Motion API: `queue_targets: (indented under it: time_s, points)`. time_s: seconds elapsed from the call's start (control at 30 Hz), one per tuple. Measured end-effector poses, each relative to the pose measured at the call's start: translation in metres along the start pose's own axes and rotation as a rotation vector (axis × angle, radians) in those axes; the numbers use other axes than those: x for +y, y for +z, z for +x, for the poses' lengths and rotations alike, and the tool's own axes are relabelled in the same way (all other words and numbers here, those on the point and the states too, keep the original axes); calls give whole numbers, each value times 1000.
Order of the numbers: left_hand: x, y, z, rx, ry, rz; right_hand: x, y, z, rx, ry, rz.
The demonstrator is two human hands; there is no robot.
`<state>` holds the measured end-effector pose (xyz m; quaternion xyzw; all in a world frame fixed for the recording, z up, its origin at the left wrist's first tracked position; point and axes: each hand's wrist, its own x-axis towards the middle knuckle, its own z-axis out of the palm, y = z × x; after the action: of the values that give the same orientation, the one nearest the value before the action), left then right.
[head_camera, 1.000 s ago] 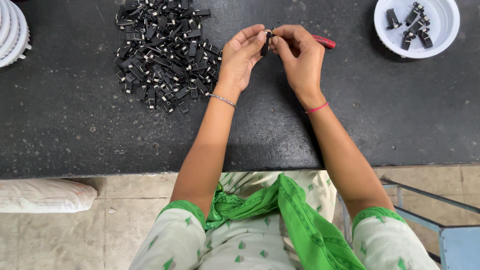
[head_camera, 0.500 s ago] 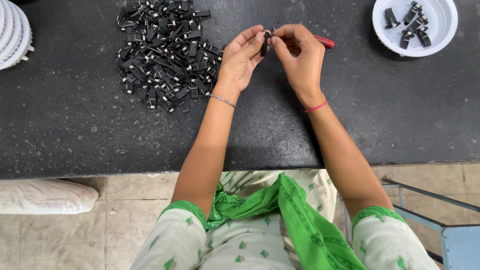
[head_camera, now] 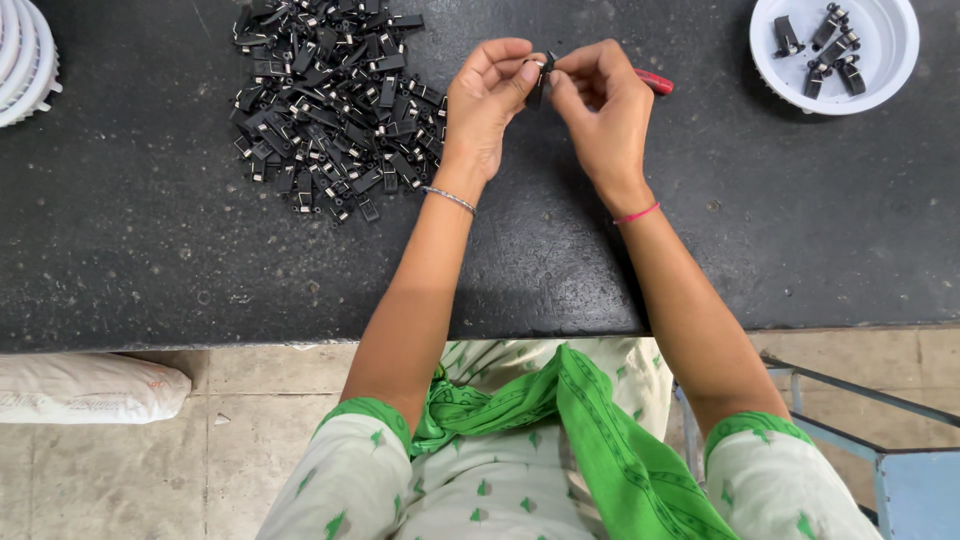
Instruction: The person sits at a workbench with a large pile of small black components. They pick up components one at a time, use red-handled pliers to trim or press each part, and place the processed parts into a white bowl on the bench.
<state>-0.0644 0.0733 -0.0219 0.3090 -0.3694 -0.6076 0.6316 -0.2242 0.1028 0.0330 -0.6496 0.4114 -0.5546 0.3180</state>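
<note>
Two forearms reach up from the green-patterned sleeves and green scarf (head_camera: 600,440) at the near edge, over the pale floor where a white sack (head_camera: 85,388) lies at the left and a blue metal frame (head_camera: 900,470) stands at the right. On the black worktop (head_camera: 150,250) beyond, the left hand (head_camera: 485,105) and the right hand (head_camera: 605,110) meet, fingertips pinched together around one small black part (head_camera: 545,82) held between them above the surface. A red-handled tool (head_camera: 652,80) sticks out from behind the right hand; whether that hand grips it cannot be told. Just left of the left hand spreads a heap of black parts (head_camera: 335,100). Farther right, well apart from the hands, a white bowl (head_camera: 890,85) holds a few of the same parts. At the far left edge sits a stack of white bowls (head_camera: 25,60).
</note>
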Motion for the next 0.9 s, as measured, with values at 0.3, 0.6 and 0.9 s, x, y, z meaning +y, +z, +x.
queue_targets:
  time_s: [0.3,0.6,0.9]
  points:
    - [2,3,1,-11,131,91,11,0,2,-65,101,287]
    - [4,9,-1,-17,160,83,7,2,1,-46,53,244]
    - [0,14,0,-6,282,258,16,-2,5,-47,360,525]
